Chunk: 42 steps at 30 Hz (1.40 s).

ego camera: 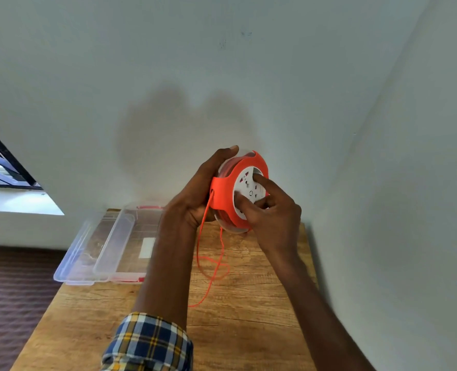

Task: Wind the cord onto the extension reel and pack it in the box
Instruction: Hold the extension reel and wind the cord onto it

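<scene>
An orange extension reel (226,190) with a white socket face is held up above the wooden table (248,303). My left hand (197,191) grips the reel from the left, thumb over its top rim. My right hand (270,207) has its fingers curled onto the white socket face, index fingertip pressed near its centre. A thin orange cord (208,261) hangs from the reel's frame and lies in a loose loop on the table, its end running toward me. The clear plastic box (125,247) lies open on the table's left part.
The box's clear lid (80,253) lies beside it and overhangs the table's left edge. A white wall stands right behind the table and another close on the right. Dark carpet lies at the left below a window.
</scene>
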{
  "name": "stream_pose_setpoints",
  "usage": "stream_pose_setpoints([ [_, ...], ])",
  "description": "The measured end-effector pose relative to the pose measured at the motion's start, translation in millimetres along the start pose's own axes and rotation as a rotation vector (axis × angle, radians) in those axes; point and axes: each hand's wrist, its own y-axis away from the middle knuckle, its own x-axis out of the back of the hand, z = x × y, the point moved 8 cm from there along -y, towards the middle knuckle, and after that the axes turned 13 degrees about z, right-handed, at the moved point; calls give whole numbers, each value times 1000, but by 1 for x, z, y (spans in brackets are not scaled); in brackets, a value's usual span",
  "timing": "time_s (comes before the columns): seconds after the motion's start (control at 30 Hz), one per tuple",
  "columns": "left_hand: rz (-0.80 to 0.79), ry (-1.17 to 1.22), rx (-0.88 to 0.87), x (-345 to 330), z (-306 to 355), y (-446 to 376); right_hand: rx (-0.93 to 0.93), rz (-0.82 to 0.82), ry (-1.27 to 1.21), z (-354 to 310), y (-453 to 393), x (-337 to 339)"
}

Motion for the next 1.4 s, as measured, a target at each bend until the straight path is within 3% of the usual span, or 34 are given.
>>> stream_pose_setpoints([
  [0.23, -46, -2, -52, 3, 4, 1, 182, -170, 113, -9, -10, 3],
  [0.53, -93, -23, -48, 2, 4, 2, 495, 2, 141, -20, -15, 24],
  [0.73, -73, 8, -15, 5, 2, 4, 718, -266, 93, -27, -8, 7],
  [0.93, -90, -13, 37, 5, -7, -1, 675, -353, 71, -15, -14, 7],
  [1.13, -71, 5, 70, -8, -7, 2, 683, -133, 152, -12, -8, 10],
  [1.4, 9, -96, 36, -5, -5, 0, 318, -106, 49, 2, -3, 5],
])
